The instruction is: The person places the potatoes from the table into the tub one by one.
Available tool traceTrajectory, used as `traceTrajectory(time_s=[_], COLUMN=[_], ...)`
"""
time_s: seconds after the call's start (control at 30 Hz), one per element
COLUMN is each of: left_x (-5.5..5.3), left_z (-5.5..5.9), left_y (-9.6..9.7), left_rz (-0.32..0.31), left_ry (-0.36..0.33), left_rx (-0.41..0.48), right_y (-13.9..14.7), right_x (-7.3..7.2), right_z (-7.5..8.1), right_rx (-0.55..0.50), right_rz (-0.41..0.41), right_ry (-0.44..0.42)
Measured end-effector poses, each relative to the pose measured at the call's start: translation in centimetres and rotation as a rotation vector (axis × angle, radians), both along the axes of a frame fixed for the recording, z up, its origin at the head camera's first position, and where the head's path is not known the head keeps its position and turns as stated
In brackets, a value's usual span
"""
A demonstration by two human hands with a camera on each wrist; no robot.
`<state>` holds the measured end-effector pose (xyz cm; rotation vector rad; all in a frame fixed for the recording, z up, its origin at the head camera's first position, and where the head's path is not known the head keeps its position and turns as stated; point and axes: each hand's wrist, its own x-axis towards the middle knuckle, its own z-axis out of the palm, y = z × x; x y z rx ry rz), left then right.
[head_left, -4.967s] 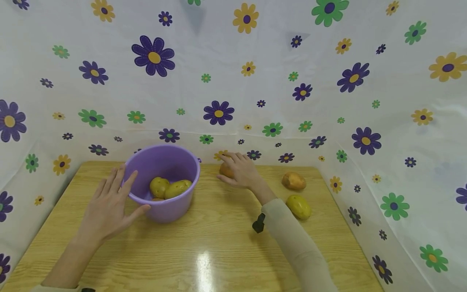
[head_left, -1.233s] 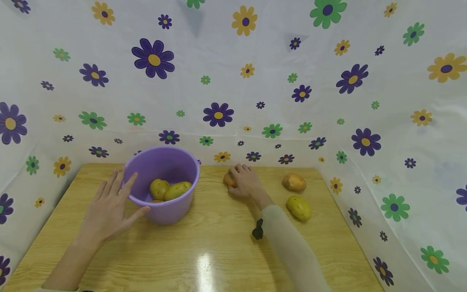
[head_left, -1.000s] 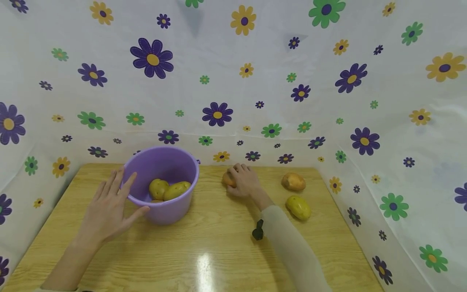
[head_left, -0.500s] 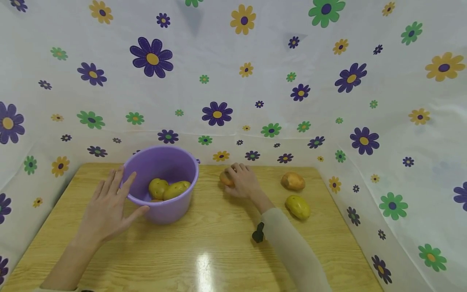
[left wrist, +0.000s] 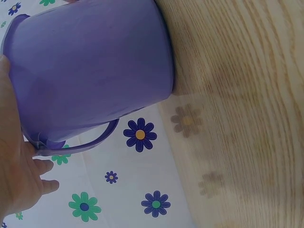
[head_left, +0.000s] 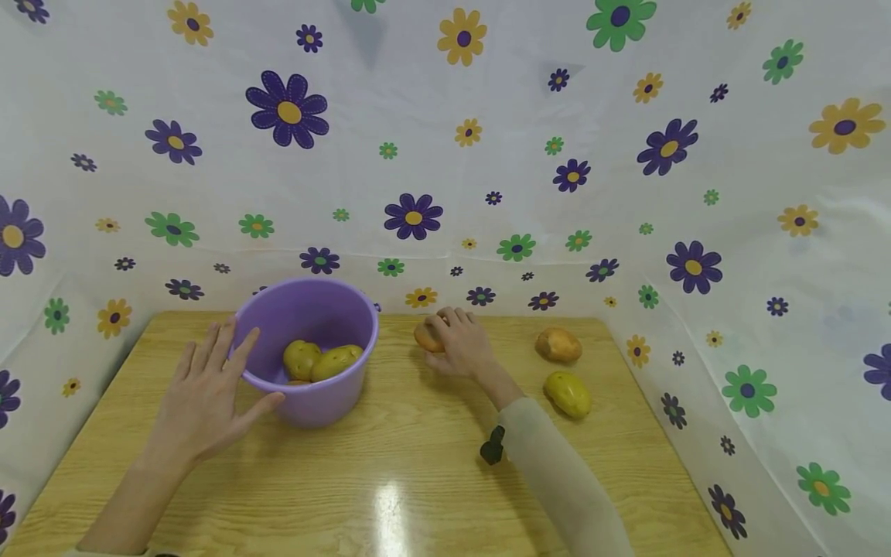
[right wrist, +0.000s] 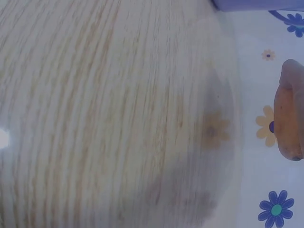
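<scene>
In the head view my right hand [head_left: 461, 346] grips a brown potato [head_left: 427, 336] near the table's back edge. The right wrist view shows that potato [right wrist: 287, 124] off the tabletop, fingers along its side. A purple bucket [head_left: 322, 402] stands at the left with yellow potatoes [head_left: 337, 363] inside; a sliver of something brown shows below them. My left hand [head_left: 203, 402] rests against the bucket's left rim, fingers straight and spread. The left wrist view has the bucket's wall [left wrist: 95, 66], its hanging handle [left wrist: 95, 145] and part of my left hand [left wrist: 19, 166].
On the right of the wooden table [head_left: 418, 480] lie a brown potato [head_left: 559, 345] and, nearer me, a yellow potato [head_left: 567, 394]. Flower-print cloth [head_left: 431, 170] rises behind the table and along its sides.
Over the last second my right hand and the brown potato shift slightly left, towards the bucket. Five seconds ago that hand lay over the potato with straighter fingers. The left hand stays put.
</scene>
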<state>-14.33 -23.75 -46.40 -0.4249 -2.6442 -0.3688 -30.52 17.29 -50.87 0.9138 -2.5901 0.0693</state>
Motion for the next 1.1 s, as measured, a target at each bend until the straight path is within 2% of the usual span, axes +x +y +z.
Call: traceTrajectory(time_s=[0.53,1.1], left_x=[0.1,0.2], left_z=[-0.1,0.1], left_y=[0.0,0.0], left_rz=[0.002,-0.002], left_ry=[0.000,-0.012], left_rx=[0.002,-0.005], right_y=[-0.2,-1.1], right_x=[0.8,1.6], right_z=[1.1,3.9], right_rx=[-0.073,-0.218], right_rz=[0.021,0.095], right_ry=[0.071,0.200])
